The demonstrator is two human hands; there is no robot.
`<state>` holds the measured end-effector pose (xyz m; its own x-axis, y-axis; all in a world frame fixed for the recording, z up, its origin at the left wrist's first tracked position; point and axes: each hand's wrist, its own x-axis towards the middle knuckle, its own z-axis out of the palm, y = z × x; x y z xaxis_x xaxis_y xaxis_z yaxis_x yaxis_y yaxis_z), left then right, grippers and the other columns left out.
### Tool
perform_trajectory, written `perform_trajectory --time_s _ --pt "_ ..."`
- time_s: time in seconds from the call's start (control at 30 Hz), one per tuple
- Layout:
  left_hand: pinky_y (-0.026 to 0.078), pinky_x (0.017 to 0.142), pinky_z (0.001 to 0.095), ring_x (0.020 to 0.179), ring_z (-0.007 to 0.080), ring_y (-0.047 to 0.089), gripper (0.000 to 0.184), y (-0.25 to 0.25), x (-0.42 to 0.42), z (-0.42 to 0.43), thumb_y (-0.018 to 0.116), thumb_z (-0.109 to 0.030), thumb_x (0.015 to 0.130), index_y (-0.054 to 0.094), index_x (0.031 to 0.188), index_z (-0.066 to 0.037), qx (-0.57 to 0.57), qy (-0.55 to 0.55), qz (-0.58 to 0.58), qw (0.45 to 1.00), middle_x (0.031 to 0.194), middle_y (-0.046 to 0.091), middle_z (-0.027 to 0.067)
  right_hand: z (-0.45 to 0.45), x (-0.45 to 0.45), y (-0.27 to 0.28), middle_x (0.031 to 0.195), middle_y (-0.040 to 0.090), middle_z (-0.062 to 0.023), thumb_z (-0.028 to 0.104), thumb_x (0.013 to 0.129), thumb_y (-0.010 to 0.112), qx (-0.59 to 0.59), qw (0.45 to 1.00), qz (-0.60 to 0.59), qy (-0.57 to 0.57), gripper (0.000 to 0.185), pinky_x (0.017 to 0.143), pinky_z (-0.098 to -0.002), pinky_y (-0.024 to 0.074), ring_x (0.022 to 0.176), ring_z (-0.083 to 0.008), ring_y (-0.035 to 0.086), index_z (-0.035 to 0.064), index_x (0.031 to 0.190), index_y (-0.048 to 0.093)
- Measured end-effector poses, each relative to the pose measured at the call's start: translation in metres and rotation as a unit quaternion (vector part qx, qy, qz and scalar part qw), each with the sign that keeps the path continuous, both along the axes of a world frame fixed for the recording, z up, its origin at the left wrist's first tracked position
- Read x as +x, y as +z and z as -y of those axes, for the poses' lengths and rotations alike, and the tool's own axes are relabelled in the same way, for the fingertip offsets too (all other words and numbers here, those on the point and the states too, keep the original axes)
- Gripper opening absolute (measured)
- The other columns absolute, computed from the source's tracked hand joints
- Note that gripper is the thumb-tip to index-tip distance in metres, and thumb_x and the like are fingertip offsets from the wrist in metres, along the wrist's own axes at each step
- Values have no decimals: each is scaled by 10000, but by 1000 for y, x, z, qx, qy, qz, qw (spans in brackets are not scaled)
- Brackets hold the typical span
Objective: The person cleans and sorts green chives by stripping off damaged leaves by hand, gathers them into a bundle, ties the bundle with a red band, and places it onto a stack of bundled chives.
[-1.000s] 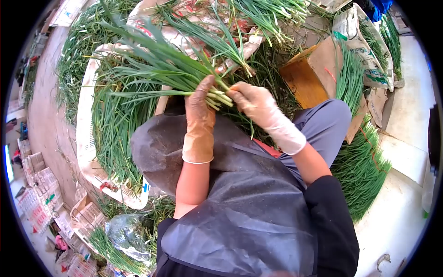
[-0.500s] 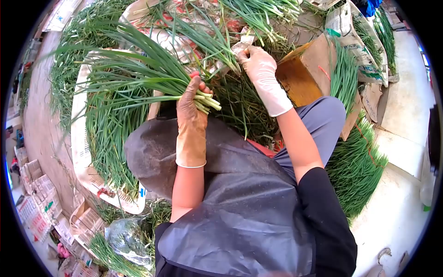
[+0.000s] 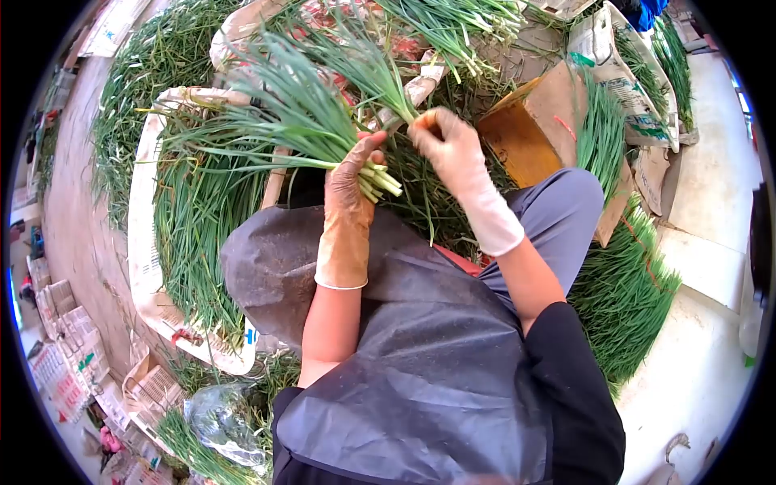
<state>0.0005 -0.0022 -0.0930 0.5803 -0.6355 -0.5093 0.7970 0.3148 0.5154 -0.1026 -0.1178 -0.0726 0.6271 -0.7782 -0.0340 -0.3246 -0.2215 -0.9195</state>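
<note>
My left hand (image 3: 347,194), in a stained rubber glove, is wrapped round a bunch of garlic chives (image 3: 303,121). The cut pale ends stick out to the right of the fist and the leaves fan out to the upper left. My right hand (image 3: 454,153), in a paler glove, is closed in a pinch at the stem ends of a smaller bundle of chives (image 3: 378,81). This bundle's leaves point up and left, partly behind the larger bunch. Motion blurs the right fingertips and the leaves slightly.
A white crate (image 3: 144,234) of chives stands at left. More chives (image 3: 477,28) lie ahead beyond my hands. An open cardboard box (image 3: 529,129) is by my right knee, with a stack of chives (image 3: 626,299) below it. A plastic bag (image 3: 218,416) lies lower left.
My right hand has come down toward me and now pinches the smaller bundle at its stem ends. My left hand has shifted a little right with its bunch.
</note>
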Motion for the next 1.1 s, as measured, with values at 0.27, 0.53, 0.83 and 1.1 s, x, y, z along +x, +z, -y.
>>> perform_trajectory --time_s 0.27,0.53,0.83,1.1 --pt "445 504 230 553 139 563 192 -7 -18 -3 695 -86 722 654 868 31 33 -77 -19 996 655 593 47 -38 -26 -8 716 593 -5 135 818 664 235 968 74 55 146 635 -243 438 664 -90 526 13 863 598" --pt "486 551 258 580 165 595 140 2 -13 -4 695 -59 706 630 814 2 53 -28 -20 998 691 622 77 -28 -38 -6 743 584 21 178 868 618 256 955 150 11 149 632 -205 425 669 -53 510 29 862 613" --pt "484 567 249 609 156 597 186 -5 -17 -5 703 -50 711 627 869 11 -19 -68 -21 997 725 625 67 -35 -10 -4 766 604 4 91 827 640 236 956 165 50 110 671 -206 439 708 -62 543 1 886 613" --pt "514 579 254 646 149 604 195 9 15 -17 701 -71 746 616 900 11 -10 77 3 997 788 617 54 -7 -89 -48 754 630 -113 196 791 589 -35 919 -311 238 159 671 -332 473 731 -215 613 55 849 632"
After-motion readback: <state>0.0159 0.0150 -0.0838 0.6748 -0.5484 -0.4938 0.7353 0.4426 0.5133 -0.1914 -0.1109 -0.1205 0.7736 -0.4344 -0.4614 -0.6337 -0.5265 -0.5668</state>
